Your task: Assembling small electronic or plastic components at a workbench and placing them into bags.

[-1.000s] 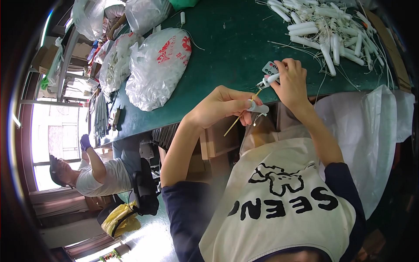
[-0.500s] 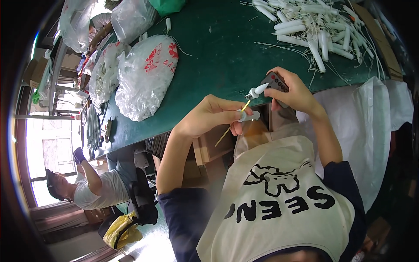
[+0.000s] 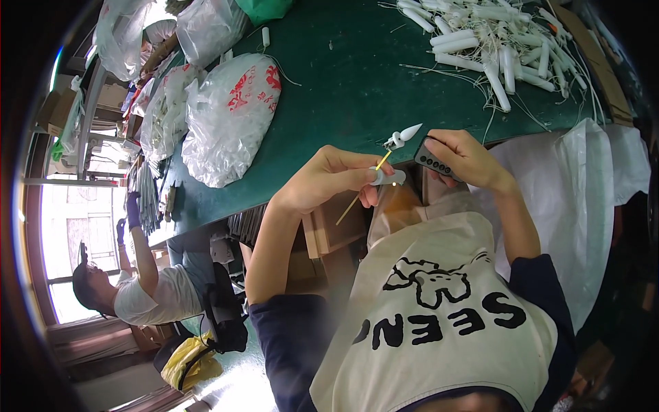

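Note:
Pinched in my left hand (image 3: 319,180) are a thin yellow stick (image 3: 349,210) and a short whitish tube (image 3: 392,178). At the stick's upper end, beyond my fingers, is a white flame-shaped candle tip (image 3: 410,133) with a small fitting under it. The fingers of my right hand (image 3: 473,159) are wrapped round a dark remote control (image 3: 432,163) with a row of round buttons. Its near end is close to the flame tip but apart from it. Both hands are just over the front edge of the green table (image 3: 350,89).
A heap of white candle-like tubes with thin wires (image 3: 494,51) lies at the far right. Full plastic bags (image 3: 226,123) stand at the left. One loose white tube (image 3: 266,37) lies beyond them. A co-worker (image 3: 154,295) is at the table's left end.
My right hand has drawn the remote slightly down and away from the flame tip, and the remote has turned. My left hand has barely moved. The co-worker's arms reach farther forward.

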Motion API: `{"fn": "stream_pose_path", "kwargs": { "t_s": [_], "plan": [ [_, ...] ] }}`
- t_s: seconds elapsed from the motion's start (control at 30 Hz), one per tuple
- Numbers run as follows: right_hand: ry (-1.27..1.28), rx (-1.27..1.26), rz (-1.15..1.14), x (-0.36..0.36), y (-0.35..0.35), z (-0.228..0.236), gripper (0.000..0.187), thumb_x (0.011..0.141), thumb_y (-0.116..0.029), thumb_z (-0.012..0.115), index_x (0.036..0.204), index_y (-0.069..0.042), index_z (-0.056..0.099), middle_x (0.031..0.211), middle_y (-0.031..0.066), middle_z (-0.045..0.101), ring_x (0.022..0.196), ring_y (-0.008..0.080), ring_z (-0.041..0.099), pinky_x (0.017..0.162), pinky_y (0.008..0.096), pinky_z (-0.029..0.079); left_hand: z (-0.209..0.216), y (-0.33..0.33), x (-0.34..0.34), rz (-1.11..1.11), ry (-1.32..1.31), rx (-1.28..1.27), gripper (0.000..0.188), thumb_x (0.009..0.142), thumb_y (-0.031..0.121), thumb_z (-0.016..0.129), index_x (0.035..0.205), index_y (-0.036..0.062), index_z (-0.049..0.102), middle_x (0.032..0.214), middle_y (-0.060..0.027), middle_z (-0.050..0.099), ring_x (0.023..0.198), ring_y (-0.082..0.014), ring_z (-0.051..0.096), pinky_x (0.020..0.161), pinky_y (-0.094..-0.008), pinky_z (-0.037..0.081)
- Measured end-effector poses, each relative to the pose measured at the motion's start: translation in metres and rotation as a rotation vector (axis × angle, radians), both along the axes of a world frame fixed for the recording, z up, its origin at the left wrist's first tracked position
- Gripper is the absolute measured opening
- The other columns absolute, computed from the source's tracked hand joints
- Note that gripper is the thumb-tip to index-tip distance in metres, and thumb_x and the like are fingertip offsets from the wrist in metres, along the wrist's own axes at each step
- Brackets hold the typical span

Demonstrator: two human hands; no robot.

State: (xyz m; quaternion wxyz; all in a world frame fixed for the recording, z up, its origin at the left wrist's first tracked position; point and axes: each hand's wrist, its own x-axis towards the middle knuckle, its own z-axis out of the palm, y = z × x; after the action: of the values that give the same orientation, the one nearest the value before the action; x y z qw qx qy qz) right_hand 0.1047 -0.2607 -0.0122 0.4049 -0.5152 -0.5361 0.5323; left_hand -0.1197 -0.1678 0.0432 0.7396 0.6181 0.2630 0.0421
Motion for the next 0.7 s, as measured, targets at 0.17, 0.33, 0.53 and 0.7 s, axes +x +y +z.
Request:
{"fn": "stream_pose_path", "kwargs": {
  "t_s": [0.17,0.33,0.53,0.7],
  "plan": [
    [-0.043,0.060,-0.123,-0.006,0.016,-0.004,0.026,0.091,-0.021,0.042,0.079,-0.001,0.052,0.057,0.0029,0.053,0.043,0.0068,0.047,0.040,0.0208,0.038,-0.001,0.004,-0.006,-0.054,-0.008,-0.021,0.024,0.085,0.014,0.053,0.100,-0.0038,0.060,0.070,-0.0066,0.061,0.064,-0.0099,0.058,0.062,-0.0224,0.047],
    [-0.974,0.612,-0.542,0.002,0.047,-0.020,0.020,0.085,-0.019,0.050,0.077,-0.001,0.052,0.070,0.0111,0.058,0.056,0.0243,0.057,0.052,0.0332,0.045,0.002,0.003,0.000,-0.027,0.017,0.011,0.025,0.084,0.014,0.054,0.098,-0.0049,0.060,0.066,-0.0074,0.060,0.060,-0.0109,0.058,0.060,-0.0225,0.047],
    [-1.033,0.474,-0.668,0.007,0.061,-0.030,0.020,0.079,-0.022,0.059,0.083,-0.004,0.051,0.074,0.0094,0.055,0.069,0.0262,0.056,0.058,0.0355,0.046,0.000,0.005,-0.005,-0.019,0.025,0.051,0.024,0.082,0.013,0.055,0.095,-0.0061,0.059,0.063,-0.0079,0.058,0.058,-0.0124,0.057,0.057,-0.0236,0.044],
    [-1.135,0.585,-0.685,0.005,0.051,-0.024,0.022,0.074,-0.019,0.062,0.089,-0.006,0.054,0.081,0.0080,0.053,0.076,0.0256,0.054,0.065,0.0374,0.046,0.000,0.013,-0.007,-0.023,0.001,0.040,0.023,0.083,0.013,0.053,0.097,-0.0049,0.059,0.065,-0.0081,0.057,0.061,-0.0131,0.056,0.060,-0.0241,0.044]
  ]
}}
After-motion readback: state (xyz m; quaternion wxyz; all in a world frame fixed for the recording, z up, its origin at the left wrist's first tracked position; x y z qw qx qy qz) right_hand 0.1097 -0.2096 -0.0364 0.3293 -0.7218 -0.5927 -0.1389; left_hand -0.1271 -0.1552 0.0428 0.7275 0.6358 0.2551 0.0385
